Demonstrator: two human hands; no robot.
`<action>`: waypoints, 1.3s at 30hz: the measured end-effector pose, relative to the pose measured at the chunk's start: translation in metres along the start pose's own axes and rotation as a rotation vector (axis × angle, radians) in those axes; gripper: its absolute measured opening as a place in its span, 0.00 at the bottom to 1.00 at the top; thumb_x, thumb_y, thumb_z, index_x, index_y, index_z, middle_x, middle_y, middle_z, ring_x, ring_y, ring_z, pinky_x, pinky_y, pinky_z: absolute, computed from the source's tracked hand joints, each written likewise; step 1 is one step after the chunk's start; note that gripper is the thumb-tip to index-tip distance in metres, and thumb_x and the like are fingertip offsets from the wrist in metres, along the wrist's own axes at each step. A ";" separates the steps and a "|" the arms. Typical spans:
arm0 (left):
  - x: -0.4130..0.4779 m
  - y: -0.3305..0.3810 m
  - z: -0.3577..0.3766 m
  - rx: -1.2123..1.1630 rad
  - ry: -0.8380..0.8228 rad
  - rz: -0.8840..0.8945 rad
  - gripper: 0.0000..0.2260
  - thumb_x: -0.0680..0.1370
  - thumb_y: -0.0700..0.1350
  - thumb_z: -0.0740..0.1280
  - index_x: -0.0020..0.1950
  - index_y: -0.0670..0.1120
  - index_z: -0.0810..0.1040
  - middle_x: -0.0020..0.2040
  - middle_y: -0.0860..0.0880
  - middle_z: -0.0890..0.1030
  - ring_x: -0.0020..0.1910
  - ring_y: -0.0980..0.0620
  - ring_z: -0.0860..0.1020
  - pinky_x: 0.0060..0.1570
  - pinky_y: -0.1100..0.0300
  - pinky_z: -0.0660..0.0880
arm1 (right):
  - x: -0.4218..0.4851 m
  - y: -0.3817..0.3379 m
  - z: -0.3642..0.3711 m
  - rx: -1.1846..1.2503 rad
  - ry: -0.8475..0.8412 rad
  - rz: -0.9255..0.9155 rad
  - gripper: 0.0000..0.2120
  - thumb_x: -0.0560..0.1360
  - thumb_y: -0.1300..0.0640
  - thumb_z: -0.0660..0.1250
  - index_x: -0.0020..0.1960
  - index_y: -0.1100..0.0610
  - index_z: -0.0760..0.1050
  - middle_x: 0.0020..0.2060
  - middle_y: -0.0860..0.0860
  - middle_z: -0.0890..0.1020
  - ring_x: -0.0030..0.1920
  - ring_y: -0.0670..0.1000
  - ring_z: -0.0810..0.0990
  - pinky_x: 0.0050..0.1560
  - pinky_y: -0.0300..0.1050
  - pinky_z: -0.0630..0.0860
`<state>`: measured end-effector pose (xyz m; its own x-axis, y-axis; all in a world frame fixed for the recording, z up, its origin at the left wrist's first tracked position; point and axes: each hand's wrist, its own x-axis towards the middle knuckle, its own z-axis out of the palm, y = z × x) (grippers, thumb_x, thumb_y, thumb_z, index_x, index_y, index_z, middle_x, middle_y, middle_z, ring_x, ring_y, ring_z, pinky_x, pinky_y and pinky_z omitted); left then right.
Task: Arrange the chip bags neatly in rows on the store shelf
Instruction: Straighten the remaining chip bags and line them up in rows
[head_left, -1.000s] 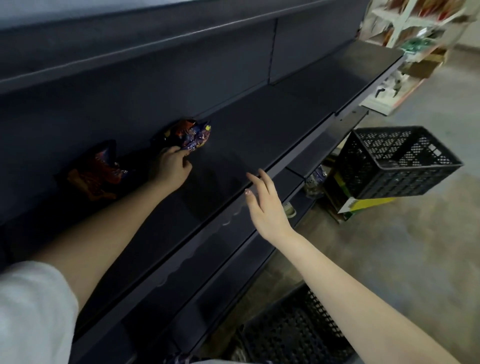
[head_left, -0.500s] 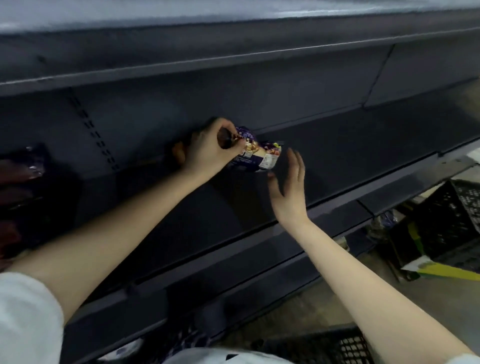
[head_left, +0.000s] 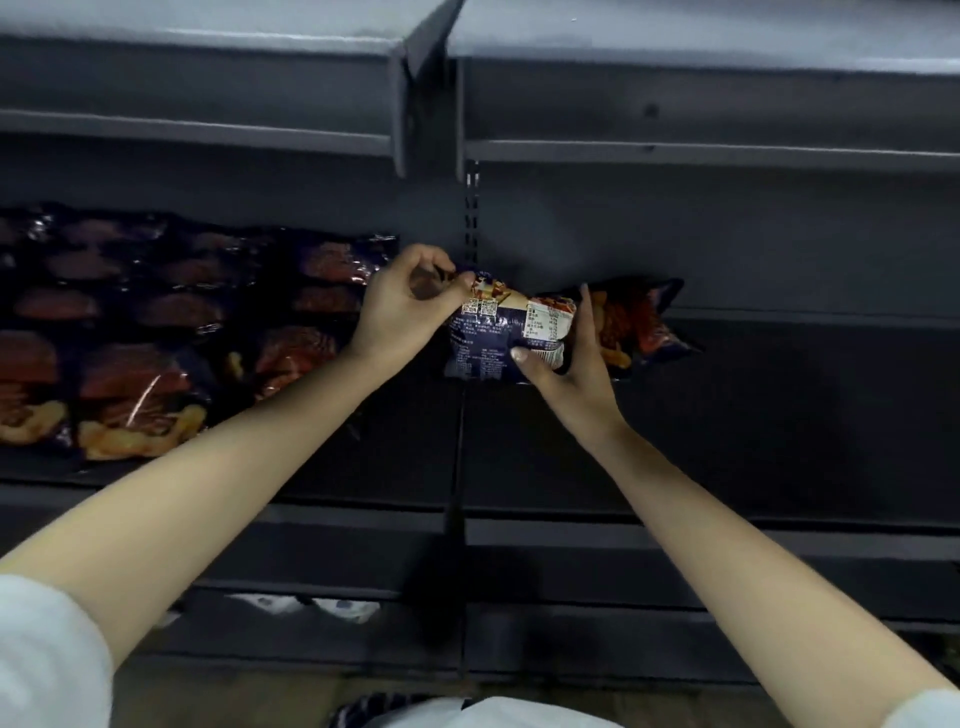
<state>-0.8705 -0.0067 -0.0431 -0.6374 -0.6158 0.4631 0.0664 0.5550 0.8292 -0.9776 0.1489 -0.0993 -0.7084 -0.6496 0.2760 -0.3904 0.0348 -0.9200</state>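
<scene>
Where the white sleeves (head_left: 47, 649) enter at six o'clock, both bare forearms extend up toward the dark store shelf (head_left: 779, 415). On a lower tier, at seven o'clock from the hands, pale packets (head_left: 332, 607) lie partly hidden under the tier above.

Higher up, the left hand (head_left: 410, 306) pinches the upper left corner of a blue chip bag (head_left: 493, 340). The right hand (head_left: 566, 369) grips its opposite side, thumb on the printed back panel and fingers wrapped round the right edge. The bag stands at the join between two shelf bays; whether it rests on the deck cannot be told.

At three o'clock of it, just behind the right hand, a second bag (head_left: 644, 322) stands near the back wall. At nine o'clock, stocked bags (head_left: 156, 338) fill the left bay in close rows.
</scene>
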 end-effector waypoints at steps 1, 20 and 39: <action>-0.001 -0.005 -0.012 0.011 0.014 -0.017 0.08 0.68 0.57 0.68 0.40 0.56 0.73 0.34 0.54 0.75 0.35 0.54 0.76 0.41 0.45 0.79 | 0.004 -0.001 0.011 0.024 -0.026 -0.011 0.51 0.68 0.45 0.72 0.77 0.53 0.42 0.64 0.37 0.69 0.64 0.30 0.67 0.66 0.31 0.65; -0.024 -0.052 -0.202 0.291 0.007 0.057 0.20 0.73 0.47 0.70 0.62 0.49 0.69 0.61 0.49 0.71 0.61 0.58 0.70 0.62 0.69 0.65 | 0.016 -0.069 0.190 0.086 0.007 -0.234 0.47 0.70 0.52 0.75 0.74 0.40 0.44 0.63 0.52 0.78 0.60 0.41 0.76 0.58 0.30 0.71; -0.035 -0.085 -0.226 -0.433 -0.096 -0.417 0.15 0.70 0.52 0.68 0.54 0.50 0.77 0.50 0.50 0.83 0.52 0.50 0.81 0.49 0.52 0.79 | -0.038 -0.082 0.273 -0.527 -0.073 -0.700 0.29 0.70 0.59 0.61 0.71 0.59 0.63 0.73 0.58 0.61 0.69 0.62 0.62 0.68 0.56 0.65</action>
<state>-0.6804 -0.1587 -0.0596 -0.7422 -0.6677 0.0582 0.0894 -0.0125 0.9959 -0.7583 -0.0373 -0.1103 -0.1722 -0.6996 0.6935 -0.9546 -0.0553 -0.2928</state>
